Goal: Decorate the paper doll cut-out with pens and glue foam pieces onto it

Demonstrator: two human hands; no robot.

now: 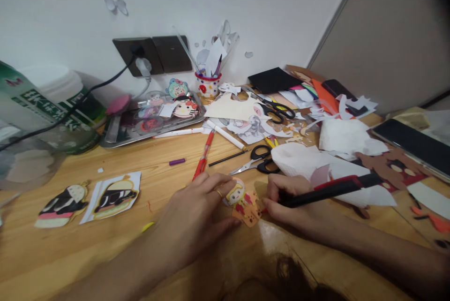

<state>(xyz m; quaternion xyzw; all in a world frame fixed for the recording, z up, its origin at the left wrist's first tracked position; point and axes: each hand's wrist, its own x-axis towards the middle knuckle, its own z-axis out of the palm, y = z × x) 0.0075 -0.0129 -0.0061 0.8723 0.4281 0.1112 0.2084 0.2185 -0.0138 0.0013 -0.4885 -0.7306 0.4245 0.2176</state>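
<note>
A small paper cutout [245,202] of a doll-like figure with yellow hair and an orange lower part lies on the wooden table. My left hand [197,214] holds it down, thumb at its lower left and fingers at its upper left. A ring shows on one finger. My right hand [288,193] is closed around a black pen [326,191] with a red clip. The pen's back end points right, and its tip is hidden by my fingers at the cutout's right edge. Black-handled scissors [258,160] lie just beyond the cutout.
Two burger-like cutouts [114,196] lie at left. Behind my hands are a red pen [204,154], a purple cap [176,161] and a metal tray [154,131]. A dotted pen cup [208,85], paper scraps, tissue [295,160] and a phone [415,144] crowd the back and right.
</note>
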